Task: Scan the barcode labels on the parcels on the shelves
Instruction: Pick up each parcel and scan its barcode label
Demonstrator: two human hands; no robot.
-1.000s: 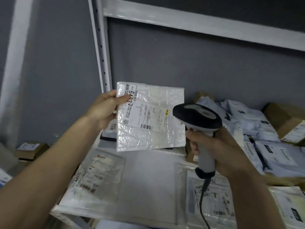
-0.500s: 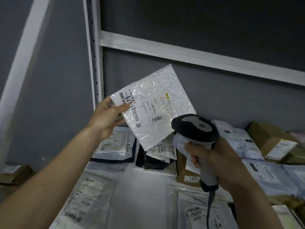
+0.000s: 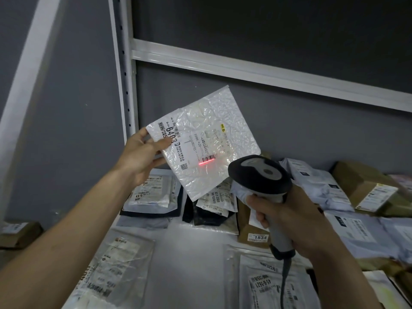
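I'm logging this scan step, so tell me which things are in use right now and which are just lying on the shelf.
In use:
white bubble-wrap mailer, left hand
grey handheld barcode scanner, right hand

Lying about:
brown cardboard box labelled 1834
clear plastic parcel bag
grey plastic mailers

left hand (image 3: 142, 156): raised, thumb and fingers pinching | right hand (image 3: 289, 221): fingers wrapped in a grip

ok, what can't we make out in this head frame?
- Mailer label number: left hand thumb covers the last digit after 640.
- Mailer's small print: too small and glare-washed.
- Scanner trigger: hidden by right hand.
- Scan success: only the red line by the barcode shows.
- Scanner cable: cut off by the bottom edge.
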